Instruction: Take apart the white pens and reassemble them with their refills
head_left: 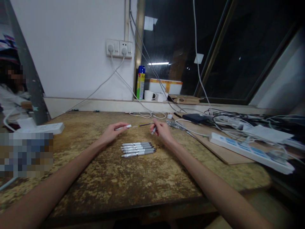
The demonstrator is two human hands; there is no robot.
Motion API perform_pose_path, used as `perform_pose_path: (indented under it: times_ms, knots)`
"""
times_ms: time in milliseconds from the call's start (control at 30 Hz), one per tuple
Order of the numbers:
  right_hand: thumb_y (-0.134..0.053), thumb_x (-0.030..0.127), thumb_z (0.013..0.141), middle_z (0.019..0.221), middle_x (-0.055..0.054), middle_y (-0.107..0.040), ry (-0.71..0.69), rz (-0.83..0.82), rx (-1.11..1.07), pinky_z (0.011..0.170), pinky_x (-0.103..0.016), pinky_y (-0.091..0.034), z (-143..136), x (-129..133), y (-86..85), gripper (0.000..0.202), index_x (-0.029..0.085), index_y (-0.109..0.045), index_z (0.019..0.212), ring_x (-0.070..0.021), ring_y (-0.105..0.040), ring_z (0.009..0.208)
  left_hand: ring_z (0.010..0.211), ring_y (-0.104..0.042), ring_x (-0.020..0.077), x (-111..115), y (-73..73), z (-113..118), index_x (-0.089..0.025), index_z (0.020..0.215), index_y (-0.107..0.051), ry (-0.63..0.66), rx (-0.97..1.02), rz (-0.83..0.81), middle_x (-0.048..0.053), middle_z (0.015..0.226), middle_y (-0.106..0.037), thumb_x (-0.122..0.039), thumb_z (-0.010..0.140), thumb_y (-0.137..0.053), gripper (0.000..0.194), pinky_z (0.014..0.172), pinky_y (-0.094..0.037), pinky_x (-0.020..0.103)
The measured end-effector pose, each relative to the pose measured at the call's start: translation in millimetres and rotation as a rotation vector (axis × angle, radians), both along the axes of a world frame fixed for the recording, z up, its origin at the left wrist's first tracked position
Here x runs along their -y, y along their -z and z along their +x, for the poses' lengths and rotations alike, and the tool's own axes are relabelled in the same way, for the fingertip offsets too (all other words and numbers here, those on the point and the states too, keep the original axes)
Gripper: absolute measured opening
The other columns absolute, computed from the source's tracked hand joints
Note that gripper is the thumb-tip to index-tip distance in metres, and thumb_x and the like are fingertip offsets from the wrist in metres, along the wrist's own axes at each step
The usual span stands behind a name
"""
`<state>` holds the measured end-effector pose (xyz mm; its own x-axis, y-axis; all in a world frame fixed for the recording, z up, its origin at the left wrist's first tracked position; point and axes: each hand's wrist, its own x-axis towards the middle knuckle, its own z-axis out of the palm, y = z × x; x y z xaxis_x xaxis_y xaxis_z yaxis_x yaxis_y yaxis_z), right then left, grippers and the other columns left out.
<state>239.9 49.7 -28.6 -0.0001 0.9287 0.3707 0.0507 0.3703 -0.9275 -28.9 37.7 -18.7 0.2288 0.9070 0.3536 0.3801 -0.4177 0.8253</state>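
Note:
Above the worn wooden table (114,181), my left hand (113,132) is closed on a white pen barrel (126,126) that points right. My right hand (160,129) pinches a thin dark refill (145,124), whose pale tip lies close to the barrel's end; whether it enters the barrel cannot be made out. A short grey pen part (153,130) also shows under the right fingers. Nearer to me, several white and grey pens (138,149) lie side by side in a row.
Tangled cables and a white power strip (250,152) cover the right side, beside a brown board (221,149). Another power strip (53,128) is at left. A spray can (141,83) and mug (149,95) stand on the windowsill. A person (14,92) is at far left.

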Motion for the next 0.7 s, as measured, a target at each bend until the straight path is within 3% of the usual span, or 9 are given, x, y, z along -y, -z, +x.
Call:
perform_pose_path:
  times_ms: [167, 500, 700]
  knots:
    - [-0.057, 0.070, 0.083, 0.054, -0.006, -0.062, -0.002, 0.004, -0.013, 0.042, -0.025, -0.028, 0.7, 0.0, -0.9, 0.061, 0.014, -0.066, 0.061, -0.0092, -0.043, 0.041, 0.111, -0.065, 0.0282, 1.5, -1.0, 0.2, -0.024, 0.114, -0.077, 0.000, -0.017, 0.009, 0.006, 0.117, -0.075, -0.056, 0.085, -0.066, 0.045, 0.099, -0.046, 0.036]
    - [-0.056, 0.071, 0.083, 0.060, -0.006, -0.064, 0.008, 0.005, -0.007, 0.042, -0.024, -0.028, -0.8, 3.8, -2.0, 0.061, 0.015, -0.066, 0.064, -0.0090, -0.043, 0.042, 0.090, -0.066, 0.0242, 3.4, -1.3, 2.7, -0.024, 0.117, -0.076, 0.025, -0.067, -0.014, 0.004, 0.109, -0.077, -0.058, 0.084, -0.064, 0.048, 0.076, -0.048, 0.031]
    - [-0.050, 0.069, 0.089, 0.065, -0.004, -0.065, -0.070, 0.133, 0.164, 0.047, -0.025, -0.035, -6.1, 7.4, -0.1, 0.059, 0.016, -0.069, 0.072, -0.0114, -0.049, 0.048, 0.097, -0.068, 0.0264, 4.1, -1.6, 3.9, -0.024, 0.114, -0.077, 0.049, -0.053, -0.016, 0.005, 0.110, -0.077, -0.056, 0.083, -0.067, 0.046, 0.087, -0.050, 0.034]
